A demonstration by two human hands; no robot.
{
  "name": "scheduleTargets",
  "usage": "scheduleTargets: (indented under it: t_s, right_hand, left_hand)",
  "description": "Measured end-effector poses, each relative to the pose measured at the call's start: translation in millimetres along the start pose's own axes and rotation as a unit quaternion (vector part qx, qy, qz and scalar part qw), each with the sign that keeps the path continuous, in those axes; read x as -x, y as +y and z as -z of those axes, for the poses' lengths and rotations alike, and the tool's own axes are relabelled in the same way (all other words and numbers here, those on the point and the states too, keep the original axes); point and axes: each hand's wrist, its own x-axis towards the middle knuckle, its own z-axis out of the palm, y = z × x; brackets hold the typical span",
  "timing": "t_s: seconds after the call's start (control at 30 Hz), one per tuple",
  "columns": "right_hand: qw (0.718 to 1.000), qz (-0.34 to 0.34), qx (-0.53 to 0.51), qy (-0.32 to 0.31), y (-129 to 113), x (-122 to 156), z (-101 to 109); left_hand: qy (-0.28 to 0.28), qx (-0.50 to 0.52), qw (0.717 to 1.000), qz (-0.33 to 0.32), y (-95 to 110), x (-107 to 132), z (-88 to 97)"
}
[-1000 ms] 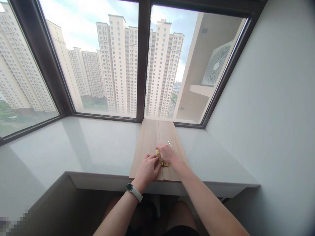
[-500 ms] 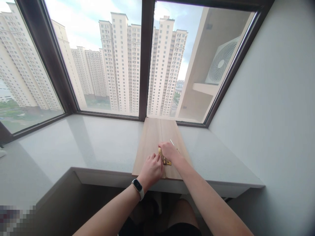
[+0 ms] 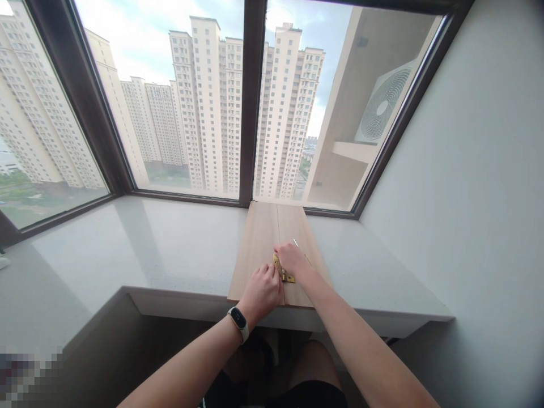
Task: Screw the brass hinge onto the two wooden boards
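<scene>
A brass-coloured hinge [image 3: 290, 278] lies across the seam of two pale wooden boards [image 3: 260, 226] set side by side. My left hand [image 3: 262, 288] is closed, its fingertips pressed against the left edge of the hinge. Coming from the other side, my right hand [image 3: 290, 258] is closed in a pinch at the far end of the raised hinge leaf. Its fingertips are partly hidden, so anything small between them cannot be seen. Beyond the right knuckles, a thin silvery rod [image 3: 296, 243] shows on the right board, mostly covered by that hand.
The boards rest on a white windowsill [image 3: 187, 243], their near ends at its front edge. Dark-framed windows [image 3: 250, 113] rise behind, and a pale wall [image 3: 476, 170] stands on the right. My left wrist wears a fitness band [image 3: 238, 323].
Both hands stay at the hinge. Its raised leaf looks slightly lower and more tilted than before. The whole view has shifted a little.
</scene>
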Motion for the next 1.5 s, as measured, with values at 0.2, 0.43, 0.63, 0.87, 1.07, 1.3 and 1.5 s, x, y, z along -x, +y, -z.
scheduleTargets:
  t_s: [0.2,0.43,0.63,0.87,1.07,1.3,1.5]
  right_hand:
    - [1.0,-0.013,-0.004,0.01,-1,-5,-5]
    - [0.998,-0.043,-0.034,0.016,4,-7,-6]
    - [0.997,-0.051,-0.055,0.007,9,-11,-9]
    - [0.996,-0.077,-0.036,0.006,8,-8,-11]
    - [0.996,-0.081,-0.027,-0.009,4,-4,-6]
    - [0.993,-0.081,-0.085,0.018,11,0,4]
    - [1.0,-0.014,-0.013,-0.022,9,4,11]
  left_hand:
    - [0.005,-0.012,1.0,-0.001,0,-2,0.9]
    - [0.02,0.026,0.999,0.022,-2,-7,6.4]
    - [0.026,0.05,0.998,0.041,-2,-5,9.4]
    - [0.032,0.046,0.997,0.046,-3,-5,8.1]
    - [0.035,0.044,0.998,0.041,-2,-5,8.2]
    - [0.034,0.039,0.998,0.044,-2,-4,8.1]
    - [0.032,0.041,0.998,0.044,-3,-3,6.8]
